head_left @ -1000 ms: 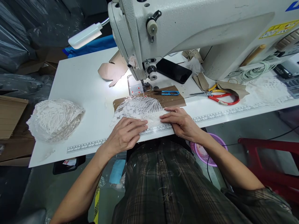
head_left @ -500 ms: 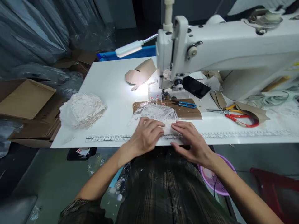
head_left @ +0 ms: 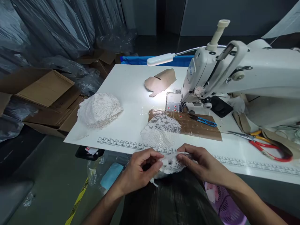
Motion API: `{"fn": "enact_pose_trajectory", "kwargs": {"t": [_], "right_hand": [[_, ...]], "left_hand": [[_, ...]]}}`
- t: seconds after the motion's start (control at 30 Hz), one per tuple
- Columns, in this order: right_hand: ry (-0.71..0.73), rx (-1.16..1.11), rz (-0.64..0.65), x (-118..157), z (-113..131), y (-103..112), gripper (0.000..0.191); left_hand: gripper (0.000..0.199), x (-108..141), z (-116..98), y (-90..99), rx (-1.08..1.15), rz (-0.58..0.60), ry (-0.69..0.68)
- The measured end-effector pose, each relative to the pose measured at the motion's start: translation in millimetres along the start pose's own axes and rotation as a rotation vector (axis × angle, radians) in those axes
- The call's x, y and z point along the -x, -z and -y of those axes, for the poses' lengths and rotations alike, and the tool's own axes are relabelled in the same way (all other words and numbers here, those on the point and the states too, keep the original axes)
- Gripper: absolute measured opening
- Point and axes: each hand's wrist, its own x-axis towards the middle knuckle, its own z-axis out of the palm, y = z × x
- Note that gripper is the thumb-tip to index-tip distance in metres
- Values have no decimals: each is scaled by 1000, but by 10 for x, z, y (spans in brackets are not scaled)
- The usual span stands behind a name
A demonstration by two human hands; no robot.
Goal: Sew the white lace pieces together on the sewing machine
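Both hands pinched a white lace piece (head_left: 172,164) at the sewing table's edge

In the head view, the person's left hand (head_left: 140,168) had its thumb and forefinger nearly together, gripping the left end of the lace. The right hand (head_left: 205,164) held the other end between thumb and fingertips, its remaining fingers curled behind. The piece hung slightly bunched between them, just in front of the white tabletop (head_left: 131,81) and above the person's lap, with a short white tail drooping near the left thumb.

Just beyond, a second lace piece (head_left: 161,131) lay across the left end of a brown strip (head_left: 201,129); whether it joined the held one could not be told. Blue thread snips (head_left: 206,121) rested on that strip, in front of the sewing machine (head_left: 264,70). A ruler scale (head_left: 122,143) ran along the table's near edge. To the left sat a stack of white lace (head_left: 99,111); to the right lay scissors (head_left: 264,145) with red and yellow handles, and a black phone (head_left: 221,107) was partly hidden behind the machine's head.
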Motion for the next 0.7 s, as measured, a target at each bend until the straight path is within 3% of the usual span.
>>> {"fn": "enact_pose_trajectory", "kwargs": {"t": [0.17, 0.3, 0.4, 0.53, 0.7], "right_hand": [[103, 24, -44, -317, 92, 85, 27], [113, 78, -243, -613, 19, 226, 30], [55, 205, -403, -772, -68, 341, 24], [8, 221, -418, -849, -108, 423, 21], [-45, 221, -363, -866, -86, 465, 21]], "left_hand": [[14, -361, -92, 295, -43, -2, 22], [23, -947, -56, 472, -186, 20, 6], [32, -1241, 74, 516, -344, 22, 13], [46, -1280, 255, 536, -338, -11, 57], [44, -1247, 325, 521, -191, -92, 88]]}}
